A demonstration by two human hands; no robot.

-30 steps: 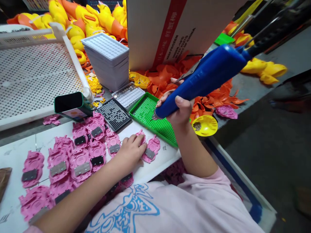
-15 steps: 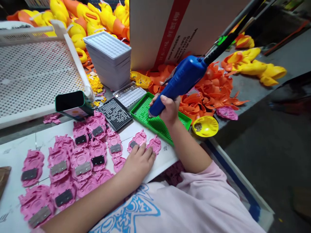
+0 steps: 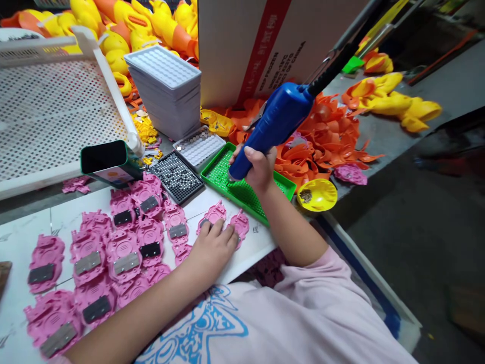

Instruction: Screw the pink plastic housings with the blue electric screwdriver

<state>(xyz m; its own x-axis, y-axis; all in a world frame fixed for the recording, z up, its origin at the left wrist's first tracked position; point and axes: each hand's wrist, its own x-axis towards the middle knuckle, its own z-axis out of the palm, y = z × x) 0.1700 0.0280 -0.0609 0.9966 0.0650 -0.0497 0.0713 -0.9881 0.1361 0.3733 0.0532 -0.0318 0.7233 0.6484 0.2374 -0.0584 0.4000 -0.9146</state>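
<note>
My right hand (image 3: 260, 167) is wrapped round a blue electric screwdriver (image 3: 276, 124). The tool slants down to the left, its tip over the green perforated tray (image 3: 282, 188); whether the tip touches the tray or a screw is too small to tell. My left hand (image 3: 212, 250) lies palm down on the white board, fingers stretched out over the lower edges of two pink plastic casings (image 3: 239, 222). Of these, the left casing (image 3: 215, 211) carries a grey plate partly under my fingers. Several more pink casings (image 3: 123, 247) with grey or black plates lie left of my forearm.
Behind the green tray lie a black perforated tray (image 3: 176, 177), a white tray (image 3: 200, 146) and orange plastic pieces (image 3: 322, 131). A yellow bowl (image 3: 322, 196) with small metal parts sits at right. Stacked white trays (image 3: 166, 96), a dark container (image 3: 106, 162) and a cardboard box (image 3: 231, 50) stand behind.
The whole view has shifted slightly, with things sitting a little further left. Both hands keep nearly the same places; the screwdriver tip stays over the green tray.
</note>
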